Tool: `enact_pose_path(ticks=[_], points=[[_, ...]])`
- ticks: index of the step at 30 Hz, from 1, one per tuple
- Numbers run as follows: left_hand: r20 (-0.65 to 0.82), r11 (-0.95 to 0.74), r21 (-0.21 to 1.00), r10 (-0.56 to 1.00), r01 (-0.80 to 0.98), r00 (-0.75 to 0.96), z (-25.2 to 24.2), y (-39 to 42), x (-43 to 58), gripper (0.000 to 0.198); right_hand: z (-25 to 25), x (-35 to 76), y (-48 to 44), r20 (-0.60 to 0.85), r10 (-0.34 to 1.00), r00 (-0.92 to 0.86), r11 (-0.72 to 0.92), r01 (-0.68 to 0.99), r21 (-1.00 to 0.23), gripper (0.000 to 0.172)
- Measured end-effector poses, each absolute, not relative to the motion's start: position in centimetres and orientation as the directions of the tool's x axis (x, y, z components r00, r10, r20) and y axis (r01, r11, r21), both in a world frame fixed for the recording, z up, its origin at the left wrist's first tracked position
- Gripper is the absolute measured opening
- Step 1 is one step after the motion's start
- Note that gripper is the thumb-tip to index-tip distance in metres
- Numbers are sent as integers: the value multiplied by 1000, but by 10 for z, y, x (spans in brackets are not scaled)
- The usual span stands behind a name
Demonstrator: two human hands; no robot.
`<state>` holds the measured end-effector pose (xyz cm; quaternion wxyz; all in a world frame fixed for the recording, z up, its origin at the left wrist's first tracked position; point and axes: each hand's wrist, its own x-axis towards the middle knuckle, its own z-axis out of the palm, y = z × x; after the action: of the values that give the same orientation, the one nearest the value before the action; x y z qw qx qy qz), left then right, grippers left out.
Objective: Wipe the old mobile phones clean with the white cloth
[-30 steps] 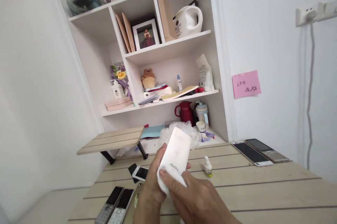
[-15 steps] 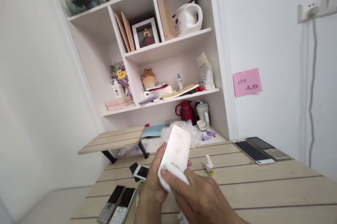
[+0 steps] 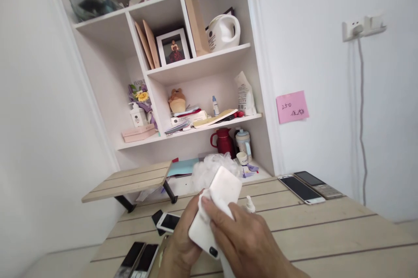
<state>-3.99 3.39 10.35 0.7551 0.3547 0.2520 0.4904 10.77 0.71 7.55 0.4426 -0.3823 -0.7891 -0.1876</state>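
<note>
My left hand (image 3: 178, 243) grips a white phone (image 3: 225, 189) from below, its back facing me and its top end tilted up to the right. My right hand (image 3: 243, 239) lies across the middle of the phone's back, fingers pressed together on a white cloth (image 3: 209, 197) that covers the area under them. Just behind the phone, a small spray bottle (image 3: 250, 204) stands on the wooden table (image 3: 326, 230).
Two phones (image 3: 307, 186) lie at the table's far right, one white phone (image 3: 168, 222) in the middle left, two keypad phones (image 3: 139, 260) at the front left. A small wooden riser (image 3: 130, 180) and a cluttered white shelf unit (image 3: 196, 65) stand behind. A cable (image 3: 361, 117) hangs on the right wall.
My right hand with the cloth has slid up along the phone's back, covering the logo. The phone has tilted lower and its camera end now shows. The view has shifted slightly.
</note>
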Motion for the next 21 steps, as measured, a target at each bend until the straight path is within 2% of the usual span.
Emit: enact_pose_path(ticks=[3, 7, 10, 13, 15, 17, 19, 21], points=[[8, 209, 815, 929, -541, 370, 100, 35, -43, 35, 80, 110, 5, 842, 431, -325, 654, 755, -44, 49], [-58, 244, 881, 906, -406, 419, 97, 32, -46, 42, 88, 127, 10, 854, 497, -153, 633, 737, -236, 48], [-68, 249, 891, 899, -378, 432, 100, 31, -47, 39, 90, 129, 10, 859, 502, -95, 654, 692, -306, 50], [-64, 264, 830, 921, -492, 385, 102, 30, -51, 22, 87, 119, 7, 882, 441, -168, 712, 664, -229, 52], [-59, 264, 808, 926, -527, 373, 100, 32, -53, 20, 84, 115, 8, 877, 417, -237, 728, 666, -166, 52], [-55, 266, 844, 907, -466, 418, 97, 34, -55, 34, 83, 117, 12, 865, 446, -231, 699, 694, -175, 51], [-51, 256, 892, 876, -373, 480, 94, 36, -55, 52, 82, 122, 17, 853, 496, -163, 644, 727, -236, 50], [-32, 225, 914, 870, -338, 491, 94, 36, -55, 57, 82, 125, 18, 851, 514, -109, 610, 744, -273, 51]])
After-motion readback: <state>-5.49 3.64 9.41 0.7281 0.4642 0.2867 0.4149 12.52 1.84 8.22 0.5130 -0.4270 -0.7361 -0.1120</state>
